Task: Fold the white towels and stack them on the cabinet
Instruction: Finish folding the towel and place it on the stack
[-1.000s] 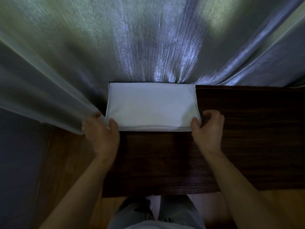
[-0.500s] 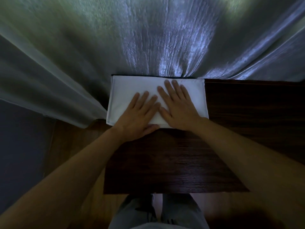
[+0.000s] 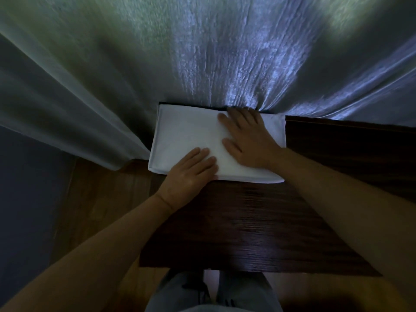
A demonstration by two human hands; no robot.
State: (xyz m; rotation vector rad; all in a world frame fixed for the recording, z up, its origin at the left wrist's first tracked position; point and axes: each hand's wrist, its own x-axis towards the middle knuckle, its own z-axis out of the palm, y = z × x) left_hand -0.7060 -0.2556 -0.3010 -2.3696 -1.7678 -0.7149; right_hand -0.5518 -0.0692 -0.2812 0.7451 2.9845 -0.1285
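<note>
Dim curtain (image 3: 202,52) behind dark wood cabinet (image 3: 258,221). Folded white towel (image 3: 186,131) at back left corner. Left hand (image 3: 191,174), right hand (image 3: 249,140) pressing flat on towel, fingers straight, grip released.

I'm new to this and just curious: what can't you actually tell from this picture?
- How many towels are in the folded white towel stack: head view, dim light blurs the layers.
- Towel under the left hand and right hand: covered by the flat palms.
- Cabinet front: hidden below its top.
- What lies behind the curtain.
</note>
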